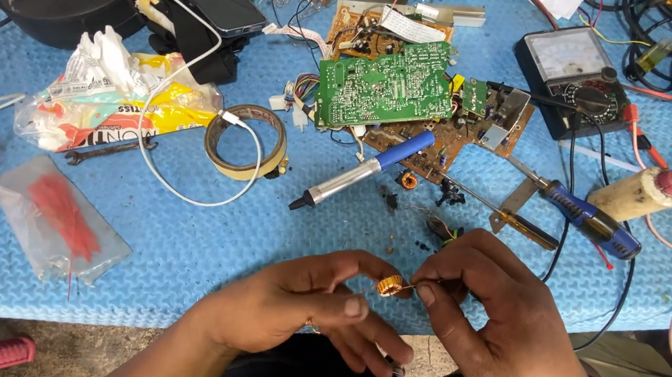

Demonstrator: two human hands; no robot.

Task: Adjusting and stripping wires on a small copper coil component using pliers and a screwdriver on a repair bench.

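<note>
Both hands, left hand (306,303) and right hand (494,336), pinch a small copper coil (390,285) above the blue mat (188,245)

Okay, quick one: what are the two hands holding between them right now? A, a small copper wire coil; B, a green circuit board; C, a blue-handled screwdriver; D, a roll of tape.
A: the left hand and right hand pinch a small copper wire coil between their fingertips, above the near edge of the blue mat.
</note>
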